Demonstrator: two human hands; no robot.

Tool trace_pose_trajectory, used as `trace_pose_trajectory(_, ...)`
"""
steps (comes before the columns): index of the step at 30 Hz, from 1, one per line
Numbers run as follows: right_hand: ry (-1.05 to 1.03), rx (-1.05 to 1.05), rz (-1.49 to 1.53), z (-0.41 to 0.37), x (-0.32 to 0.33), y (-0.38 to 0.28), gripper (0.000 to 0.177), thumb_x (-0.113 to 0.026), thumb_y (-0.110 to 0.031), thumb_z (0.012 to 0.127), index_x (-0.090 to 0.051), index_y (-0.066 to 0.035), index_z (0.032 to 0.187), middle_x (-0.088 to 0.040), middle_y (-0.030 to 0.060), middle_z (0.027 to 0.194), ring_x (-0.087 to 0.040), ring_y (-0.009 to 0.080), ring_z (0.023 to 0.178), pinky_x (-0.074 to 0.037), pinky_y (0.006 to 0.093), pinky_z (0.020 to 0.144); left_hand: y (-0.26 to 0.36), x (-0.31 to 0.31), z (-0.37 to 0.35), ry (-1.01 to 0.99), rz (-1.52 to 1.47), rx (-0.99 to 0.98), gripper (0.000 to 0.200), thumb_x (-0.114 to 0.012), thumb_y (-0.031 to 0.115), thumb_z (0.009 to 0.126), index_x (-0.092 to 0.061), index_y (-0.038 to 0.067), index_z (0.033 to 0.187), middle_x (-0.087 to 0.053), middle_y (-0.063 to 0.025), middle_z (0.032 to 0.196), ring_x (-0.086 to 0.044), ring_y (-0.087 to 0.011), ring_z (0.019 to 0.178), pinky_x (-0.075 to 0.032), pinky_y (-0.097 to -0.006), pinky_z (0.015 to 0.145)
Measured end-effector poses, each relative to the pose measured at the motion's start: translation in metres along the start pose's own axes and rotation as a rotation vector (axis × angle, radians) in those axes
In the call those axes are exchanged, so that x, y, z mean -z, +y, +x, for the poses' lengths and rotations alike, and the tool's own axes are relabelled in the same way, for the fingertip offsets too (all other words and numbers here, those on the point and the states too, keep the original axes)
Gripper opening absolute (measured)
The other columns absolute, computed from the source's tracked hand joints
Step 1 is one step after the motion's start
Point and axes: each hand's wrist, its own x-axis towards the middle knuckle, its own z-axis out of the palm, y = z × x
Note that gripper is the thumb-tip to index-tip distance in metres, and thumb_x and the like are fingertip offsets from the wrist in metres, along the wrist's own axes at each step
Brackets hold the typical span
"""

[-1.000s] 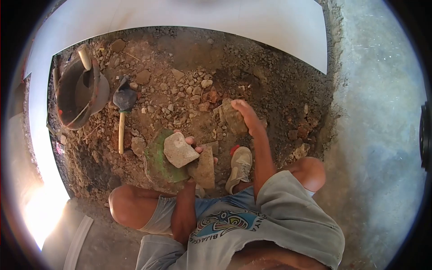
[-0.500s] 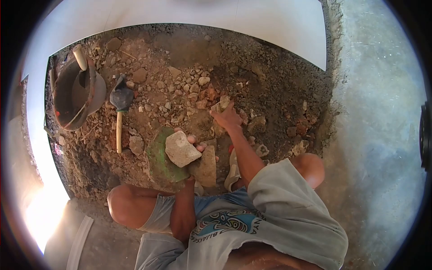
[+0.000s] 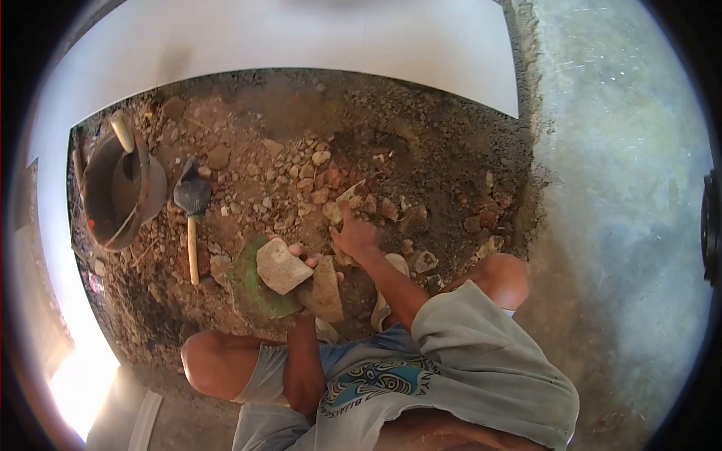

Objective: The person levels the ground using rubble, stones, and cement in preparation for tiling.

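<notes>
My left hand is wrapped round a pale broken stone; its fingertips show at the stone's right edge. Against that hand lie a green-faced slab and a brown flat piece. Over the rubble, my right hand reaches forward with its index finger stretched out and thumb apart. The finger is near a light stone fragment, and nothing shows held in this hand.
At the left stands a bucket with a wooden handle sticking out. A wooden-handled tool with a dark head lies beside it. White panels border the rubble; concrete floor lies right.
My right hand has let go of the light fragment, which now lies in front of its stretched finger. The camera view has shifted, while my left hand keeps its stone.
</notes>
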Motion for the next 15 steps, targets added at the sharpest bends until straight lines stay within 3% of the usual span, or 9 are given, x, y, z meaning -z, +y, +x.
trace_pose_trajectory(5, -0.045, -0.022, 0.041, 0.020, -0.011, 0.008, 0.076, -0.051, -0.045, 0.092, -0.018, -0.005, 0.147, -0.064, 0.0164, 0.088, -0.061, 0.0282, 0.070, -0.048, 0.0469, 0.066, -0.011, -0.024, 0.012, -0.006, 0.009, 0.004, 0.059, -0.052, 0.034, 0.094, -0.023, 0.028, 0.145, -0.047, -0.0093, 0.131, -0.046, -0.0326, 0.120, -0.029, -0.0733, 0.097)
trace_pose_trajectory(7, -0.023, 0.055, 0.102, 0.034, -0.020, 0.027, 0.078, -0.052, -0.046, 0.091, -0.017, -0.004, 0.146, -0.063, 0.0194, 0.097, -0.060, 0.0273, 0.072, -0.048, 0.0472, 0.068, -0.002, -0.005, 0.016, -0.137, -0.005, 0.044, 0.058, -0.052, 0.034, 0.094, -0.024, 0.027, 0.144, -0.047, -0.0091, 0.131, -0.046, -0.0321, 0.120, -0.030, -0.0728, 0.096)
trace_pose_trajectory(10, -0.122, 0.028, 0.422, 0.014, 0.003, 0.035, 0.078, -0.053, -0.046, 0.091, -0.018, -0.003, 0.146, -0.059, 0.0245, 0.107, -0.062, 0.0292, 0.081, -0.049, 0.0465, 0.074, -0.001, -0.001, 0.017, -0.203, -0.012, 0.030, 0.056, -0.052, 0.033, 0.094, -0.026, 0.027, 0.144, -0.047, -0.0091, 0.131, -0.046, -0.0321, 0.120, -0.031, -0.0721, 0.096)
trace_pose_trajectory(13, 0.122, 0.040, 0.133, -0.001, -0.030, 0.029, 0.076, -0.055, -0.045, 0.090, -0.021, -0.004, 0.145, -0.059, 0.0259, 0.104, -0.063, 0.0298, 0.082, -0.050, 0.0443, 0.073, -0.008, -0.012, 0.008, -0.154, 0.004, -0.024, 0.055, -0.052, 0.033, 0.094, -0.028, 0.027, 0.143, -0.047, -0.0094, 0.131, -0.045, -0.0324, 0.121, -0.033, -0.0713, 0.095)
trace_pose_trajectory(15, 0.008, 0.040, 0.087, -0.016, -0.023, 0.013, 0.076, -0.058, -0.044, 0.089, -0.023, -0.005, 0.144, -0.059, 0.0270, 0.104, -0.063, 0.0319, 0.085, -0.050, 0.0451, 0.075, -0.007, -0.017, 0.005, -0.111, 0.038, -0.043, 0.054, -0.053, 0.033, 0.094, -0.029, 0.026, 0.143, -0.046, -0.0097, 0.132, -0.044, -0.0327, 0.122, -0.034, -0.0703, 0.095)
